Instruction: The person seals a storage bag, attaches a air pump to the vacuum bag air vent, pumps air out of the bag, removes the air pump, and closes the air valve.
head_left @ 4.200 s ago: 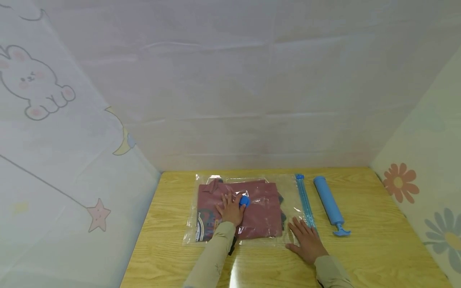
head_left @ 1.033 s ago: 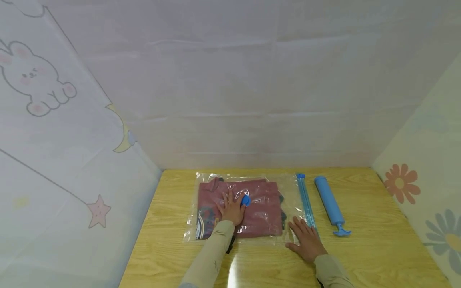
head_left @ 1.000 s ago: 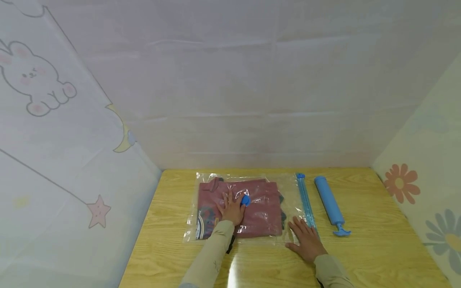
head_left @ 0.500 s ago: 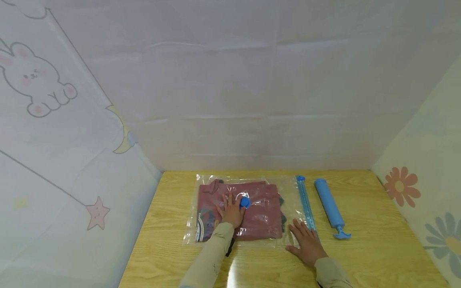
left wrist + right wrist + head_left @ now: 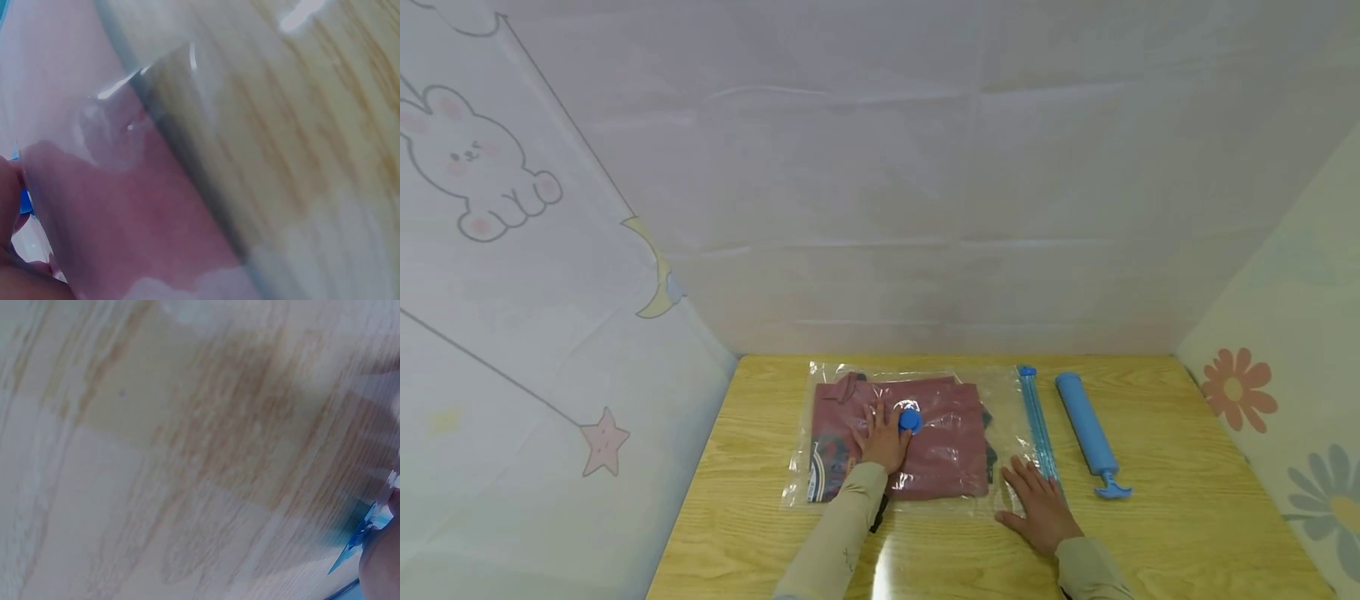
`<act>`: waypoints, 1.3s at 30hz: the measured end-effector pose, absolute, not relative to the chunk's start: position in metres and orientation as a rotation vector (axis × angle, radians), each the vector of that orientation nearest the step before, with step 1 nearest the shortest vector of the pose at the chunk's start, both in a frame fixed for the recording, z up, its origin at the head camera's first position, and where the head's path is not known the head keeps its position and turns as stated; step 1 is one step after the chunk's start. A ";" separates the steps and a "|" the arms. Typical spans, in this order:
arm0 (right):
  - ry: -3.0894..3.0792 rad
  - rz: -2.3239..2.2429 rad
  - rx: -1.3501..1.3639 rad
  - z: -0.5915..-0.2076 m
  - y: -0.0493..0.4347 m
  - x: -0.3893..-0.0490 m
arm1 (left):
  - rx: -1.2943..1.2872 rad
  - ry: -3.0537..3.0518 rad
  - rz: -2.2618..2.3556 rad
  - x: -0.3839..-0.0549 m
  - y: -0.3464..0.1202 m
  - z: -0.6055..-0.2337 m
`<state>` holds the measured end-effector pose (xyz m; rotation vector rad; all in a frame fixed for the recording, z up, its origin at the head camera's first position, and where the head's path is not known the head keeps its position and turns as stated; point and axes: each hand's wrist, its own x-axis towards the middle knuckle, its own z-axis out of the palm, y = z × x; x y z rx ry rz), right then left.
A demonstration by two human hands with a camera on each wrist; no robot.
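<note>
A clear vacuum storage bag (image 5: 1006, 400) lies flat on the table with a folded dark-red garment (image 5: 943, 458) inside. On the bag's top sits a round blue valve cap (image 5: 911, 421). My left hand (image 5: 883, 443) rests on the bag with fingers spread, its thumb side touching the cap. In the left wrist view the red garment (image 5: 125, 219) shows through shiny plastic, with part of the hand at the left edge. My right hand (image 5: 1039, 508) lies flat, fingers spread, on the bag's near right corner, by the blue zip strip (image 5: 1036, 421).
A blue hand pump (image 5: 1086, 423) with a T-shaped handle lies right of the bag. The wooden table (image 5: 737, 517) meets a pale wall (image 5: 880, 208) behind it and patterned walls at both sides.
Both hands stay where they were on the bag. The bag and pump have not moved; only the head view shifts slightly.
</note>
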<state>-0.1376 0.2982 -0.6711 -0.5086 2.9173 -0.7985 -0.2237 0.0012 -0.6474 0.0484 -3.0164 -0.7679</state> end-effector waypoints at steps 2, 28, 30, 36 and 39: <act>2.925 -0.804 -0.511 -0.670 0.298 -0.137 | 0.055 -3.021 -0.769 -0.224 0.001 -0.648; 2.923 -0.843 -0.499 -0.666 0.297 -0.137 | 0.033 -2.967 -0.685 -0.225 0.000 -0.653; 2.928 -0.836 -0.498 -0.666 0.297 -0.137 | 0.019 -2.965 -0.692 -0.224 0.001 -0.651; 2.935 -0.837 -0.502 -0.668 0.296 -0.136 | -0.006 -3.005 -0.687 -0.221 0.001 -0.645; 2.932 -0.846 -0.503 -0.668 0.296 -0.136 | -0.006 -3.029 -0.669 -0.220 0.001 -0.644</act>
